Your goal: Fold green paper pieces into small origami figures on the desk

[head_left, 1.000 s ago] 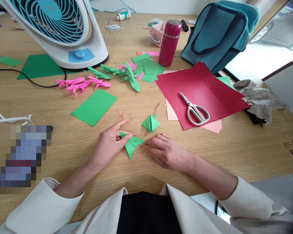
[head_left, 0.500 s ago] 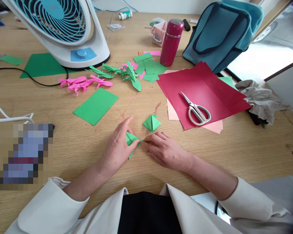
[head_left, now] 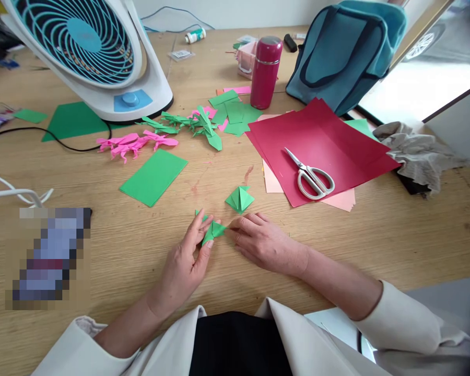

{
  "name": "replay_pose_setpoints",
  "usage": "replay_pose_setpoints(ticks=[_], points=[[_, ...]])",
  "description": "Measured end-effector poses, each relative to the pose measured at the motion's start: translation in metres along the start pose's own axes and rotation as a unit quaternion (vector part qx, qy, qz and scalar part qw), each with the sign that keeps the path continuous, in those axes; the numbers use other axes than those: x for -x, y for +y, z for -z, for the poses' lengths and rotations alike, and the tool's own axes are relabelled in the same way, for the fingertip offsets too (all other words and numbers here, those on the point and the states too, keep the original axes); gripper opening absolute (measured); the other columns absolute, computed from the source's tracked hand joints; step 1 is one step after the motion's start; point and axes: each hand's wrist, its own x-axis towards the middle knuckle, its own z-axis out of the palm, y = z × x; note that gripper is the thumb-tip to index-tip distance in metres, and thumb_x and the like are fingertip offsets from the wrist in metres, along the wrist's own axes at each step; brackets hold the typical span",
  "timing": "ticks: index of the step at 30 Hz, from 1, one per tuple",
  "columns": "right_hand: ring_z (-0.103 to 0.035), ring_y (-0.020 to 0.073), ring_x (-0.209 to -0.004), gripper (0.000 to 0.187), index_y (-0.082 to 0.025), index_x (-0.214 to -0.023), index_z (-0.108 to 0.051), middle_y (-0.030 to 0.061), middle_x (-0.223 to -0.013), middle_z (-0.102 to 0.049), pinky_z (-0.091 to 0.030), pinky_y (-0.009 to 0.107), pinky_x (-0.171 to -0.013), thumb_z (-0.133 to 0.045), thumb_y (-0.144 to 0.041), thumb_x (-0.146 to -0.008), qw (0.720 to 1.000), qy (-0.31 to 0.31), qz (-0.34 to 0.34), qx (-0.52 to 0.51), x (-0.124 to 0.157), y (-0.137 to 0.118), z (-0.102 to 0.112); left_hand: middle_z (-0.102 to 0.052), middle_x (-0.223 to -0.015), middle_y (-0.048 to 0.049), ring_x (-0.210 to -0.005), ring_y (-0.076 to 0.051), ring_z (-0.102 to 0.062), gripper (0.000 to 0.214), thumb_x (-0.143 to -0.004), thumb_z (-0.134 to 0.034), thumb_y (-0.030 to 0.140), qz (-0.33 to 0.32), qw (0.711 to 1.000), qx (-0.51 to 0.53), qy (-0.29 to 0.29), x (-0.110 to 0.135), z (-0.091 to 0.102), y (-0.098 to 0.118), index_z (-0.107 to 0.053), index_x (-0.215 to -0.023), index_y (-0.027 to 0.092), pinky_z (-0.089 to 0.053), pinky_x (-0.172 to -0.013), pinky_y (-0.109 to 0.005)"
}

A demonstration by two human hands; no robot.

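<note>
A small piece of green folded paper (head_left: pixel 215 230) lies in front of me between both hands. My left hand (head_left: pixel 186 261) holds its left part, thumb on the near side and fingers on the far side. My right hand (head_left: pixel 260 243) has its fingers pinched together at the paper's right-hand tip; the fingertips partly hide that point. Just beyond my right hand sits a second green folded piece (head_left: pixel 239 199), diamond-shaped with raised creases, touched by neither hand.
Green sheets (head_left: pixel 154 177) lie left of centre, with pink (head_left: pixel 127 144) and green folded figures (head_left: pixel 207 130) beyond. Scissors (head_left: pixel 313 180) rest on red sheets (head_left: pixel 337 136) at right. A fan (head_left: pixel 102 99), flask (head_left: pixel 265 73), teal bag (head_left: pixel 344 57) and pixelated device (head_left: pixel 50 256) surround these.
My left hand has shifted down and left, its thumb lower on the folded paper, and more of the paper's folded face shows. My right hand stays almost in place. The view has shifted slightly.
</note>
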Motion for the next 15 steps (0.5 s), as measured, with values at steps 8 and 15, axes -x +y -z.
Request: replay_pose_setpoints(ticks=[8,15], points=[[-0.052,0.0221,-0.091,0.027,-0.013,-0.120,-0.061,0.0119,-0.107,-0.063,-0.043,0.037,-0.083,-0.041,-0.020,-0.104,1.000,0.004,-0.002,-0.011,0.002,0.005,0.004,-0.053,-0.150,-0.0147,-0.140,-0.020,-0.050,0.068,-0.104,-0.037,0.020,-0.089,0.991,-0.086,-0.047,0.002,-0.002,-0.005,-0.002,-0.161,0.022,-0.046,-0.113,-0.040],[-0.057,0.0203,-0.085,0.024,-0.012,-0.113,-0.064,0.0111,-0.098,-0.064,-0.044,0.035,-0.077,-0.043,-0.016,-0.102,1.000,0.027,-0.006,-0.001,0.010,0.014,0.017,-0.041,-0.158,-0.0166,-0.150,-0.026,-0.033,0.074,-0.104,-0.037,0.025,-0.152,0.958,-0.214,-0.116,0.008,0.004,-0.006,0.010,-0.161,0.021,-0.040,-0.117,-0.049]])
